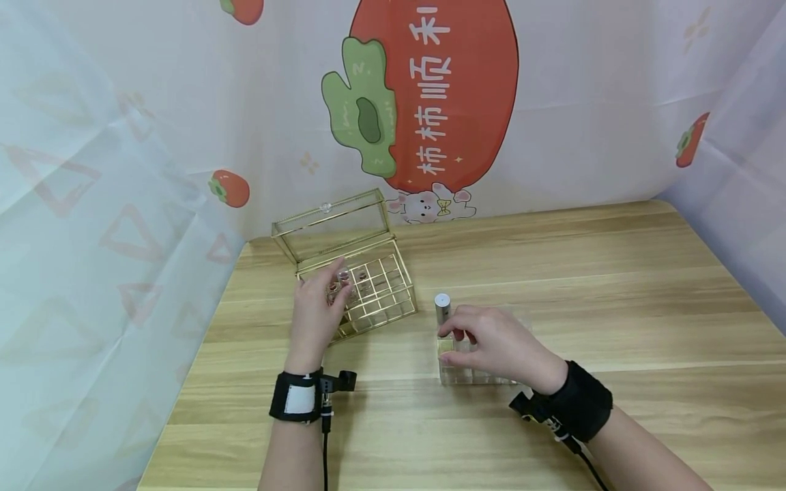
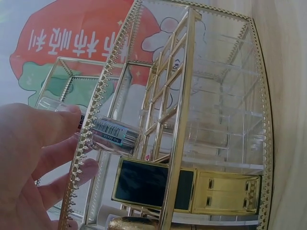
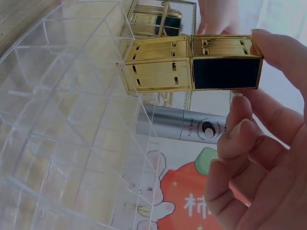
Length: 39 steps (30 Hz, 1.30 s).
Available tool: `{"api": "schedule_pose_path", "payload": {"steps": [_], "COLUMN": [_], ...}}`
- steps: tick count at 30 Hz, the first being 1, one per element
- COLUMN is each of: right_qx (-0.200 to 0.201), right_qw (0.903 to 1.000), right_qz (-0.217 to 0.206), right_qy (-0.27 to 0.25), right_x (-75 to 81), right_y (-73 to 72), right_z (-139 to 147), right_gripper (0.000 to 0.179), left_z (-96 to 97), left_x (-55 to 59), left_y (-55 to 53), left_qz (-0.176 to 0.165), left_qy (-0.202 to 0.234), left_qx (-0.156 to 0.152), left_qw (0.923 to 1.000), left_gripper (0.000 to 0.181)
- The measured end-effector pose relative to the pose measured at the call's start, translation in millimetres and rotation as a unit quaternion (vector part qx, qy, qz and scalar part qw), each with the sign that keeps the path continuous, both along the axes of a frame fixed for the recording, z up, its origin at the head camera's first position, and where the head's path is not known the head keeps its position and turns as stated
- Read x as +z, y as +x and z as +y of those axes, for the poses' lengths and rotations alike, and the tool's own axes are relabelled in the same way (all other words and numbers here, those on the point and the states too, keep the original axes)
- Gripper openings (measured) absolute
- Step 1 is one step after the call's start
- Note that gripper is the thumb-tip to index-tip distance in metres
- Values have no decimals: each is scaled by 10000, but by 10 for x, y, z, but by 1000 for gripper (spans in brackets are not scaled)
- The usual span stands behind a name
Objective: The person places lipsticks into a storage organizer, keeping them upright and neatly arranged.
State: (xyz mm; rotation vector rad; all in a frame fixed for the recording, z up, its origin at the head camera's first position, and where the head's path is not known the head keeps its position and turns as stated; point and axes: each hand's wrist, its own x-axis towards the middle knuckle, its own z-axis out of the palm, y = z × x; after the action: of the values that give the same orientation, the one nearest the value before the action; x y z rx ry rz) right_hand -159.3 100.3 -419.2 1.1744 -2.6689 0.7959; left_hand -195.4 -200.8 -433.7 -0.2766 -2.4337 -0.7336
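At the left end of a gold-framed glass box [image 1: 402,279], my left hand [image 1: 309,315] pinches a clear tube with a barcode label [image 2: 112,132] between thumb and fingers. The tube's lower end is among the gold grid bars. In the left wrist view a gold and black lipstick [image 2: 144,182] stands in the box. My right hand [image 1: 500,344] pinches another gold and black lipstick [image 3: 225,72] by its black end. That lipstick's gold end is at the clear compartment organizer [image 1: 473,376]. Beside it a silver tube [image 1: 442,310] stands upright in the organizer.
The box's hinged glass lid [image 1: 334,221] stands raised at the back, near the printed curtain [image 1: 571,136]. A few small clear-topped tubes [image 1: 363,276] sit in the box's grid. Both wrists wear black camera straps [image 1: 580,402]. Wooden tabletop [image 1: 645,307] extends to the right.
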Motion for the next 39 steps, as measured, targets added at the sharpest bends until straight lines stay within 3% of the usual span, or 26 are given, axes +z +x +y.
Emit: {"api": "schedule_pose_path", "payload": {"steps": [24, 39], "right_qx": [-20, 22], "right_qw": [10000, 9993], "right_qz": [22, 360], "right_qy": [-69, -48], "right_x": [-15, -21], "right_y": [-18, -11], "right_z": [-7, -35], "right_gripper": [28, 25], "left_z": [-22, -37], "left_x": [-45, -36], "left_y": [-1, -12], "left_qz": [-355, -492], "left_qy": [-294, -605], "left_qx": [72, 75], "left_qw": [9989, 9969], "left_gripper": [32, 28]}}
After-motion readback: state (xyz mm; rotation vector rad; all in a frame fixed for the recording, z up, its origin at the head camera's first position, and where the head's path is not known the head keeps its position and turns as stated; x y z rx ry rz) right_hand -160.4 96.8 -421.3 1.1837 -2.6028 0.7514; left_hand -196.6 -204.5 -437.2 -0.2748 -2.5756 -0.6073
